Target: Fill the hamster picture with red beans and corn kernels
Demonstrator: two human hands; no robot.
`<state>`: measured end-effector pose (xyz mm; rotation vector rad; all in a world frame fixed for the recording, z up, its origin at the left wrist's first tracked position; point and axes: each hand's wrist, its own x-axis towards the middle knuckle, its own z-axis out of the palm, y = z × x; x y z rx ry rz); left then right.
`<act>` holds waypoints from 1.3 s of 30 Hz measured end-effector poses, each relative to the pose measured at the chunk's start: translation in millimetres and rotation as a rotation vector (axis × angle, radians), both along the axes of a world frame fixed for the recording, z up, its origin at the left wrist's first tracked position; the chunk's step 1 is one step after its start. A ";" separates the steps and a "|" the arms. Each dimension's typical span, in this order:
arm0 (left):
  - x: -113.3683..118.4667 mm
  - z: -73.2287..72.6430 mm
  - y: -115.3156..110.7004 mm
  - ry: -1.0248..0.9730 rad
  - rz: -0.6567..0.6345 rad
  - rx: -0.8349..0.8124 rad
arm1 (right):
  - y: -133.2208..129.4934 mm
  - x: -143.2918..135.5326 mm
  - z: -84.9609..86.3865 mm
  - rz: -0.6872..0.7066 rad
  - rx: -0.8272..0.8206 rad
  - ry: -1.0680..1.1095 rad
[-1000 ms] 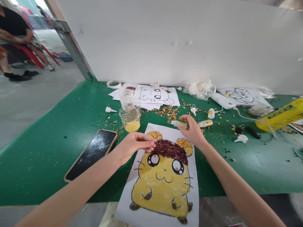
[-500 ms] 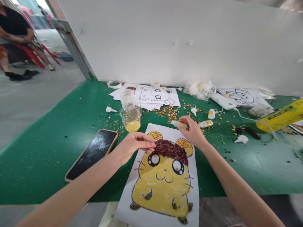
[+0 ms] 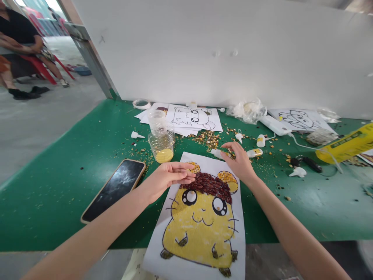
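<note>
A hamster picture point(image 3: 201, 233) on white paper lies at the table's front edge, covered with yellow grains, dark red beans on the head and corn kernels on the ears. Over its upper left part, near the left ear, is my left hand point(image 3: 175, 175), fingers stretched and slightly apart, with nothing visible in them. My right hand point(image 3: 239, 161) is beyond the right ear, its thumb and fingers apart beside a small glue bottle point(image 3: 216, 153) lying on the table; the fingers partly hide that bottle.
On the green table point(image 3: 67, 163) are a phone point(image 3: 115, 190), a plastic cup of yellow grains point(image 3: 163, 149), loose seeds point(image 3: 208, 138), another glue bottle point(image 3: 254, 153), a white glue gun point(image 3: 275, 125) and a yellow bag point(image 3: 346, 144). A person point(image 3: 20, 35) sits at the far left.
My right hand has let go of the small glue bottle and its fingers have opened. My left hand's fingers have spread a little and shifted slightly right.
</note>
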<state>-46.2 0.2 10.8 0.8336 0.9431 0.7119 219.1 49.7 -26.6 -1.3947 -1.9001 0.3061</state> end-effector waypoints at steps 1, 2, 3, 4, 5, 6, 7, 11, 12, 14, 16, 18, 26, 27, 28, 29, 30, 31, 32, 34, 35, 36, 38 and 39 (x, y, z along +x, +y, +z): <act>0.0 -0.9 0.0 0.000 0.004 0.015 | -1.1 -0.3 3.3 -0.010 0.022 0.009; 0.0 -1.8 0.1 0.006 0.013 0.031 | -2.6 -0.9 7.0 -0.014 0.047 0.025; 0.0 -2.8 0.2 0.015 0.027 0.048 | -4.6 -1.6 10.9 -0.009 0.075 0.044; 0.0 -3.9 0.5 0.026 0.046 0.063 | -7.0 -2.6 14.7 0.005 0.106 0.065; -0.1 -4.8 0.8 0.034 0.066 0.075 | -9.6 -3.8 18.1 0.026 0.136 0.085; -0.1 -5.7 1.2 0.038 0.087 0.082 | -12.2 -5.2 20.8 0.051 0.164 0.100; -0.2 -6.4 1.6 0.038 0.106 0.085 | -14.6 -6.7 22.8 0.072 0.186 0.108; -0.6 -7.1 2.5 0.032 0.141 0.077 | -19.7 -11.5 24.2 0.112 0.205 0.075; -0.7 -6.9 2.4 0.040 0.136 0.076 | -19.8 -12.0 23.8 0.114 0.201 0.067; -0.8 -6.4 2.2 0.059 0.120 0.079 | -19.2 -12.0 23.3 0.116 0.201 0.063; -0.9 -6.3 2.2 0.074 0.102 0.079 | -18.2 -10.9 23.4 0.110 0.210 0.065; -1.2 -6.5 2.3 0.079 0.087 0.084 | -17.4 -9.3 24.0 0.083 0.215 0.061; -0.7 -4.7 1.8 0.082 0.085 0.097 | -12.1 -1.2 24.6 -0.078 0.219 0.102; -0.7 -4.6 1.9 0.074 0.089 0.095 | -10.8 0.6 24.8 -0.108 0.231 0.133; -0.9 -4.8 2.1 0.061 0.095 0.093 | -9.2 2.9 25.1 -0.142 0.251 0.172; -1.1 -5.1 2.4 0.043 0.100 0.092 | -7.4 5.5 25.5 -0.180 0.275 0.214; -1.4 -5.4 2.7 0.027 0.103 0.092 | -5.4 8.7 25.8 -0.219 0.302 0.253; -1.6 -5.6 3.0 0.018 0.106 0.089 | -3.3 12.3 26.0 -0.256 0.325 0.285; -1.7 -5.6 3.1 0.015 0.107 0.087 | -1.1 16.5 26.1 -0.291 0.344 0.309; -1.7 -4.9 3.2 0.025 0.105 0.083 | 3.4 26.1 26.0 -0.348 0.377 0.348; -1.5 -4.2 3.1 0.035 0.107 0.083 | 5.7 31.5 25.8 -0.374 0.393 0.366; -1.3 -3.5 2.9 0.043 0.111 0.085 | 8.0 37.3 25.8 -0.398 0.411 0.382; -1.1 -2.1 2.8 0.057 0.120 0.092 | 12.6 49.8 26.4 -0.440 0.443 0.401; -1.1 -1.5 2.7 0.064 0.125 0.094 | 15.0 56.2 27.2 -0.456 0.451 0.404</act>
